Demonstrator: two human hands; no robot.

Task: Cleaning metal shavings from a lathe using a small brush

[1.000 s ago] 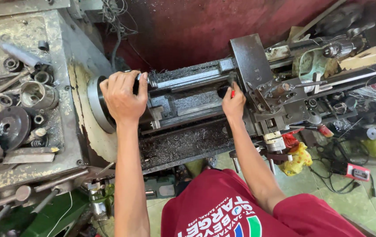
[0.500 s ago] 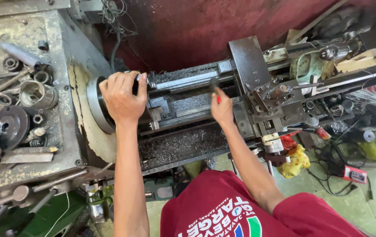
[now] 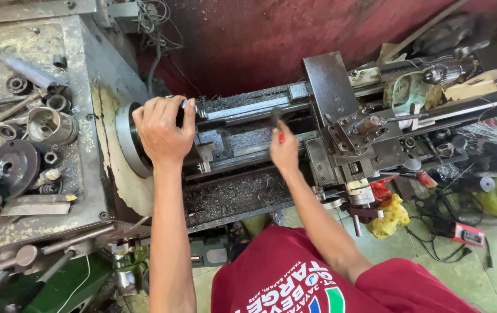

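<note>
Hands on the old lathe

Between both hands sits the lathe bed point(image 3: 248, 136), full of metal chips, long axis running left to right. Left hand point(image 3: 164, 130) wraps over the round chuck point(image 3: 125, 142). Right hand point(image 3: 284, 152) is clenched around a small red-handled tool point(image 3: 280, 136) pointing up, carriage point(image 3: 341, 116) just right of it.

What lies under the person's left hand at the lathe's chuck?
The left hand grips the round metal chuck, whose rim shows at the left. The hand covers the chuck's face and jaws, so whether a workpiece is clamped there cannot be seen. Metal chips lie below.
</note>
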